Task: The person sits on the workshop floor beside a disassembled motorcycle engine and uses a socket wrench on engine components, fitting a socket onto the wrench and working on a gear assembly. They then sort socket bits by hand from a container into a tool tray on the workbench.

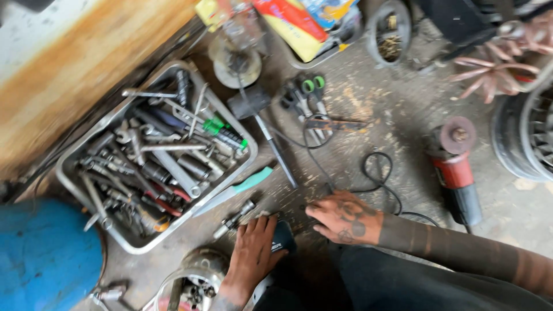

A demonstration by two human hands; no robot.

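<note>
My left hand lies flat, fingers together, on a black object at the bottom centre; nothing is gripped in it. My tattooed right hand reaches in from the right, knuckles up, with its fingertips down on the gritty floor beside a black cable. Whether it pinches anything is hidden under the fingers. A small metal socket piece lies just left of my left hand. A teal-handled tool lies above it.
A metal tray full of wrenches and sockets sits at left, beside a blue drum. A hammer, green-handled screwdrivers and pliers lie ahead. A red angle grinder rests at right, near a wheel.
</note>
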